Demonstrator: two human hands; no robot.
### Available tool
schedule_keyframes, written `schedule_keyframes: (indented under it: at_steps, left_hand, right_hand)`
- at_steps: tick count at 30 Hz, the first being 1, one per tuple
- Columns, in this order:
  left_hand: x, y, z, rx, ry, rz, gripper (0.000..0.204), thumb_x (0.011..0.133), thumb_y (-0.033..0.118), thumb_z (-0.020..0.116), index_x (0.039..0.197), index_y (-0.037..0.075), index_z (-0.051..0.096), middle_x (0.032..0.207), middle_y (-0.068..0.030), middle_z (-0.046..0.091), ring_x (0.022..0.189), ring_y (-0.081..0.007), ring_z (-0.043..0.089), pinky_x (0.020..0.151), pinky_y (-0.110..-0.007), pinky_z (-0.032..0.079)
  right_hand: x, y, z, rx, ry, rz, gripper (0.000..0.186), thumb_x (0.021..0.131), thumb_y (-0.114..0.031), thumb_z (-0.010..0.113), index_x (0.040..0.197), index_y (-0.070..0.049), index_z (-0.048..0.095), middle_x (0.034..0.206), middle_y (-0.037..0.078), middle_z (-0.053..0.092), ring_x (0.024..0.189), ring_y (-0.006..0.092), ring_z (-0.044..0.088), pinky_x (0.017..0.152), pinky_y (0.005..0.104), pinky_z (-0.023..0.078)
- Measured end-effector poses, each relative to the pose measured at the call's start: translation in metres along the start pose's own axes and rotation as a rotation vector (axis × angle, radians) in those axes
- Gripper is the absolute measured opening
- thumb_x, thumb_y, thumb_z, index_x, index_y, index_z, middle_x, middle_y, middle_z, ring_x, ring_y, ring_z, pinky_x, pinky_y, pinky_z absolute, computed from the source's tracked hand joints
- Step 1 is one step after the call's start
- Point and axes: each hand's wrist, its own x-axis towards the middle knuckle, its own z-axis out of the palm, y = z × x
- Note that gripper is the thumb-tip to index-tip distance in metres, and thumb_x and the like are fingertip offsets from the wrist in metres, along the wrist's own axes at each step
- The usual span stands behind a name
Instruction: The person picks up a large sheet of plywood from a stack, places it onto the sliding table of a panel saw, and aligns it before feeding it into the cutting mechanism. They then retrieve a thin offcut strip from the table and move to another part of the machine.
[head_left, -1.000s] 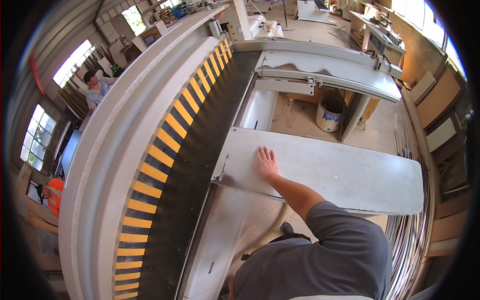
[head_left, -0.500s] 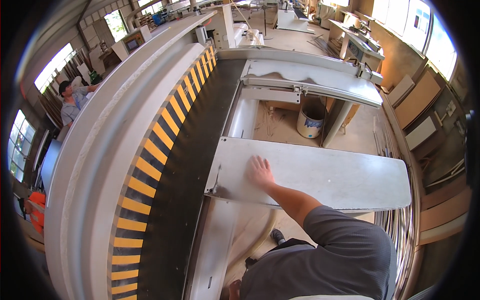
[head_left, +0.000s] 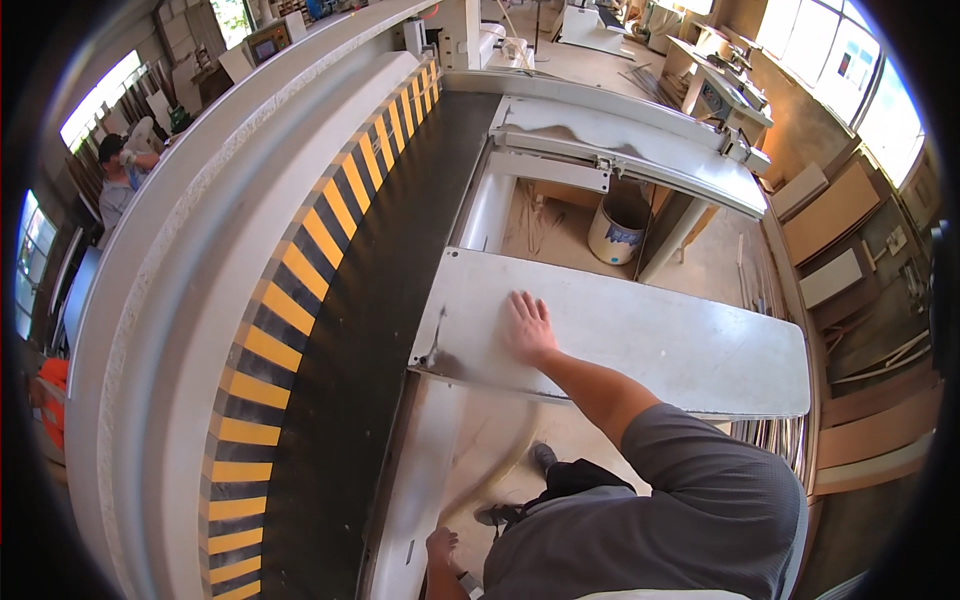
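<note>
My right hand [head_left: 530,328] lies flat on the pale grey metal support table [head_left: 660,335], fingers spread, near a dark worn patch by its left end. Down at the lower edge my left hand [head_left: 441,543] hangs beside the machine's pale frame, its fingers loosely bent and nothing visible in it. Left of the table runs the machine's long black bed [head_left: 390,300]. Along the bed's far side stands a guard strip [head_left: 285,320] with yellow and black stripes.
A second metal support table [head_left: 630,150] extends farther off. Between the two tables a white bucket [head_left: 616,235] stands on the floor. Wooden boards [head_left: 835,215] lean along the right wall. Beyond the machine's beam, a person in a cap [head_left: 120,180] is at the left.
The view has shifted, and my left hand has come farther into it at the lower edge. My right hand stays flat on the table, slightly farther from its left end.
</note>
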Motion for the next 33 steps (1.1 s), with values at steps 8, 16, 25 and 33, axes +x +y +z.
schedule_keyframes:
  at_steps: [8, 16, 25, 33]
  left_hand:
    - [-0.039, -0.016, 0.011, -0.077, 0.019, 0.035, 0.028, 0.101, 0.028, 0.062, 0.116, 0.005, 0.066, 0.098, -0.015, 0.077, 0.079, -0.0258, 0.073, 0.067, -0.039, 0.055]
    - [-0.06, -0.071, 0.056, -0.187, -0.445, -0.092, 0.015, 0.095, 0.029, 0.05, 0.091, 0.016, 0.057, 0.094, -0.011, 0.059, 0.085, -0.0268, 0.06, 0.059, -0.038, 0.049]
    - [-0.094, -0.131, 0.123, 0.997, 0.191, 0.416, 0.022, 0.094, 0.029, 0.056, 0.089, 0.011, 0.067, 0.104, -0.0156, 0.07, 0.101, -0.0337, 0.067, 0.074, -0.047, 0.056]
    - [-0.114, -0.081, 0.079, 1.094, 0.394, 0.595, 0.025, 0.089, 0.03, 0.069, 0.096, 0.007, 0.074, 0.105, -0.0168, 0.073, 0.101, -0.0401, 0.069, 0.09, -0.052, 0.056]
  right_hand:
    - [-0.002, 0.0, -0.007, 0.052, -0.085, 0.021, 0.077, 0.101, -0.04, 0.052, 0.165, -0.004, 0.028, 0.175, 0.013, 0.02, 0.163, 0.0318, 0.011, 0.132, 0.05, 0.007]
    - [0.002, 0.011, 0.003, 0.049, -0.044, -0.004, 0.077, 0.102, -0.044, 0.051, 0.164, -0.004, 0.031, 0.174, 0.012, 0.024, 0.163, 0.0322, 0.014, 0.131, 0.0543, 0.01]
    - [0.0, 0.02, 0.005, 0.047, -0.021, -0.068, 0.08, 0.101, -0.045, 0.051, 0.164, 0.0, 0.029, 0.174, 0.015, 0.023, 0.163, 0.0349, 0.013, 0.13, 0.0573, 0.008]
    - [-0.004, 0.049, 0.003, 0.062, -0.121, -0.19, 0.081, 0.104, -0.049, 0.046, 0.166, -0.001, 0.025, 0.175, 0.014, 0.021, 0.163, 0.032, 0.013, 0.131, 0.0504, 0.008]
